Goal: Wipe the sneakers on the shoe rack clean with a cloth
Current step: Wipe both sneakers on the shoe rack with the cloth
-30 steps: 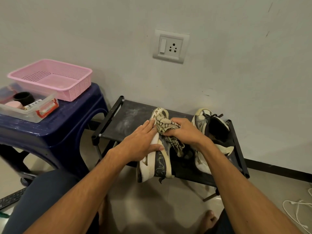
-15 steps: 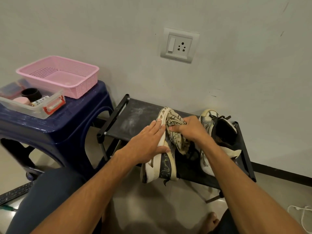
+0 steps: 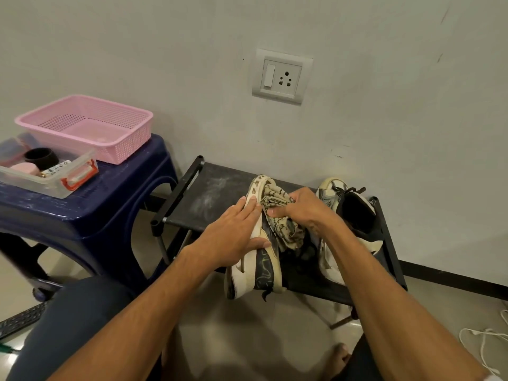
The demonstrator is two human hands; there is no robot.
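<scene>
Bracing the sneaker (image 3: 261, 273) on its side on the shoe rack (image 3: 209, 193): left hand (image 3: 233, 237) is clamping the stiff-looking sole edge, right hand (image 3: 305, 213) is pinching the limp cloth (image 3: 283, 221) bunched against the upper. Likely light.

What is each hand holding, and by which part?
Right hand grips the patterned cloth by its bunched upper end. Left hand holds the tipped sneaker by its midsole, thumb over the side.

On the black shoe rack (image 3: 209, 199) lie a sneaker (image 3: 264, 273) tipped on its side, heel past the front edge, and a second sneaker (image 3: 334, 193) at the right end.
</scene>
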